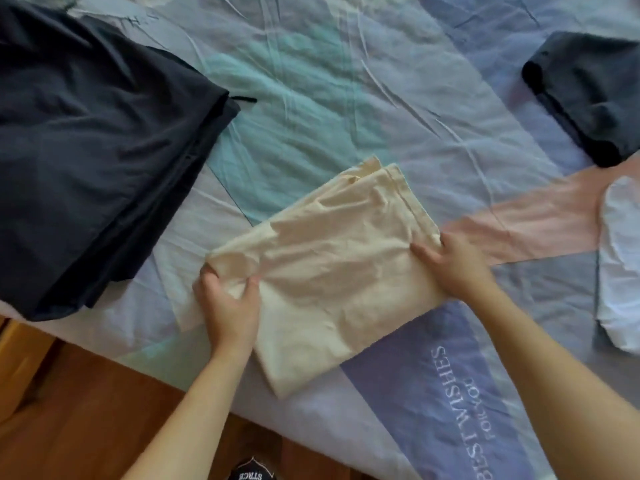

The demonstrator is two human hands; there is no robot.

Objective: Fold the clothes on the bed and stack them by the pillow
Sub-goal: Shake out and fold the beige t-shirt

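A cream garment [329, 258], folded into a rough rectangle, lies on the bed sheet [311, 98] near the bed's front edge. My left hand [227, 303] grips its left corner, thumb on top and fingers curled round the bunched fabric. My right hand [450, 265] holds its right edge, fingers spread over the top of the cloth. A large dark navy garment [90, 150] lies spread out at the left. At the far right sits a folded dark garment [592, 95]. A white pillow [620, 265] shows at the right edge, below that folded garment.
The sheet is patterned in pale blue, teal, pink and purple, with printed words [460, 410] near the front. Wooden floor [69, 403] runs along the bed's front edge at the lower left. A dark printed item [251, 474] shows at the bottom edge.
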